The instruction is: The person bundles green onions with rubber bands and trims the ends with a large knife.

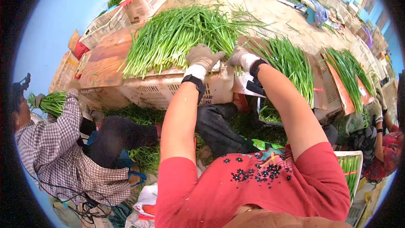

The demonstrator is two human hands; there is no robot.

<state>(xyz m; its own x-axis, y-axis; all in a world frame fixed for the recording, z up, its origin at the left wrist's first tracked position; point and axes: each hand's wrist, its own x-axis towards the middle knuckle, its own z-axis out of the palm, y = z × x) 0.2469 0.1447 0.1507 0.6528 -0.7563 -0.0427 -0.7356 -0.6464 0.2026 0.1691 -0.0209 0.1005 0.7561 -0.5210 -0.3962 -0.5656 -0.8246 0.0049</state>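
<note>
A big heap of garlic chives (177,38), pale stalk ends facing me, lies on a wooden board over a white plastic crate (147,93). My left hand (204,57), in a grey work glove, rests against the stalk ends at the heap's near right edge, its thumb stretched out to the right. Close beside it, my gloved right hand (242,57) is at the heap's right corner. Its fingers are partly hidden, and I cannot tell whether they grip anything. Below the right hand a pale flat sheet (248,86) juts out. Dark bands circle both wrists.
To the right, more chives (291,67) lie on brown cardboard, with another bundle (348,76) beyond. A co-worker in a checked shirt (63,131) holds a bunch (52,103) at left; another person's gloved hands (378,107) are at far right. Crates (141,2) stand behind.
</note>
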